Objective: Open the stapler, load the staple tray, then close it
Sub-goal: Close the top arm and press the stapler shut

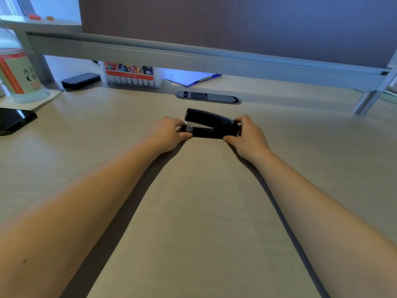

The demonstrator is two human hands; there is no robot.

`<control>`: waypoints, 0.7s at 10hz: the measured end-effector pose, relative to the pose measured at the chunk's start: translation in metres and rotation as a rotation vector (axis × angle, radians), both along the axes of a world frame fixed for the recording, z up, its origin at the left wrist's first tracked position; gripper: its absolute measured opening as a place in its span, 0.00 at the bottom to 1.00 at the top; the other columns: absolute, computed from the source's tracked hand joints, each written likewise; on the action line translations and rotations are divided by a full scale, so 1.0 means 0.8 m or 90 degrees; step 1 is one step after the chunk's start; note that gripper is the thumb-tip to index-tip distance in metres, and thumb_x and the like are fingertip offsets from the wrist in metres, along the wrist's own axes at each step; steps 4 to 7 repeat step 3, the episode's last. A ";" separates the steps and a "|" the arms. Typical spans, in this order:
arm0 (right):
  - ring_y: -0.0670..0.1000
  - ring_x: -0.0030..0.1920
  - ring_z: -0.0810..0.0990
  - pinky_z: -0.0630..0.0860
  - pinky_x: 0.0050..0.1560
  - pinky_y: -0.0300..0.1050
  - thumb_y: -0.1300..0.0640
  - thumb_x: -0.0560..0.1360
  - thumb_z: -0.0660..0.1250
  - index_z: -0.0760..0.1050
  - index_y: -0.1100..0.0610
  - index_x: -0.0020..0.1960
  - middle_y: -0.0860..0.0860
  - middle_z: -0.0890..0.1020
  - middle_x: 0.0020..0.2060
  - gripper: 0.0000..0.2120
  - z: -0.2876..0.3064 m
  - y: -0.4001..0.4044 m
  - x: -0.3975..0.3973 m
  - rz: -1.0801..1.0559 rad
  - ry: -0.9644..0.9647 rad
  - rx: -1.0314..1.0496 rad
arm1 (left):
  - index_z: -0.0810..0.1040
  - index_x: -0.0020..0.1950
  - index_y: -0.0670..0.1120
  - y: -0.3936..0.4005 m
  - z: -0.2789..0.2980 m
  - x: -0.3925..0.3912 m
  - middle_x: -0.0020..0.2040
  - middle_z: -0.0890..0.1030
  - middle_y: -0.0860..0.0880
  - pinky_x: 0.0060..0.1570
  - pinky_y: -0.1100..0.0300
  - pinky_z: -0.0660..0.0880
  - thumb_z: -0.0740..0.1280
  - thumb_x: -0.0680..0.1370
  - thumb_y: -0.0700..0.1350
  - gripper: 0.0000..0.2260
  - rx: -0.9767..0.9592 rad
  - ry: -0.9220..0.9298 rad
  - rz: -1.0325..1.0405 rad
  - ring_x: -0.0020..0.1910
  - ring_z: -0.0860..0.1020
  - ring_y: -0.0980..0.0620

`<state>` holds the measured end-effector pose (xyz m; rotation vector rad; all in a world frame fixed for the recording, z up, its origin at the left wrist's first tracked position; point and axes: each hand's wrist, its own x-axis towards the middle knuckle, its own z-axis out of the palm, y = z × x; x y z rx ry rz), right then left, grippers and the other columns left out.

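Note:
A black stapler [211,124] lies on the light wooden desk [199,211], its long side towards me. Its top arm is lifted a little at the left end, and a bit of silver metal shows in the gap there. My left hand [166,133] holds the stapler's left front end between thumb and fingers. My right hand [247,134] grips the right hinge end, thumb at the near side and fingers over the far side. No loose staples are visible.
An oval cable grommet [208,97] sits just behind the stapler. At the back are a box of markers [131,75], a dark eraser-like block [81,80] and a blue folder [193,79]. A plastic bottle [19,72] and a black phone [14,120] lie at the left. A partition rail runs overhead.

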<state>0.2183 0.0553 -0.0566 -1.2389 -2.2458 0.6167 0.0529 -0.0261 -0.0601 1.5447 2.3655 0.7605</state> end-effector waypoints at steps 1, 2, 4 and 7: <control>0.62 0.58 0.74 0.71 0.57 0.54 0.57 0.70 0.67 0.65 0.60 0.61 0.62 0.76 0.58 0.22 0.002 0.027 -0.012 -0.008 -0.003 -0.010 | 0.71 0.63 0.43 0.027 0.004 -0.005 0.63 0.75 0.39 0.60 0.48 0.69 0.62 0.74 0.49 0.19 -0.012 0.004 0.005 0.60 0.72 0.40; 0.62 0.59 0.73 0.70 0.59 0.55 0.57 0.71 0.67 0.64 0.60 0.61 0.61 0.76 0.59 0.22 -0.001 0.045 -0.018 -0.015 0.009 -0.007 | 0.70 0.63 0.44 0.047 0.002 -0.009 0.63 0.75 0.40 0.58 0.49 0.69 0.60 0.75 0.50 0.18 -0.008 0.027 0.005 0.60 0.72 0.40; 0.62 0.59 0.73 0.70 0.59 0.56 0.57 0.71 0.66 0.63 0.60 0.63 0.62 0.75 0.60 0.23 -0.004 0.051 -0.021 -0.021 0.007 0.007 | 0.70 0.62 0.45 0.052 0.003 -0.008 0.62 0.75 0.40 0.58 0.48 0.69 0.59 0.75 0.51 0.18 -0.009 0.058 0.012 0.60 0.72 0.40; 0.62 0.59 0.73 0.70 0.59 0.56 0.57 0.71 0.66 0.63 0.60 0.63 0.62 0.75 0.60 0.23 -0.004 0.051 -0.021 -0.021 0.007 0.007 | 0.70 0.62 0.45 0.052 0.003 -0.008 0.62 0.75 0.40 0.58 0.48 0.69 0.59 0.75 0.51 0.18 -0.009 0.058 0.012 0.60 0.72 0.40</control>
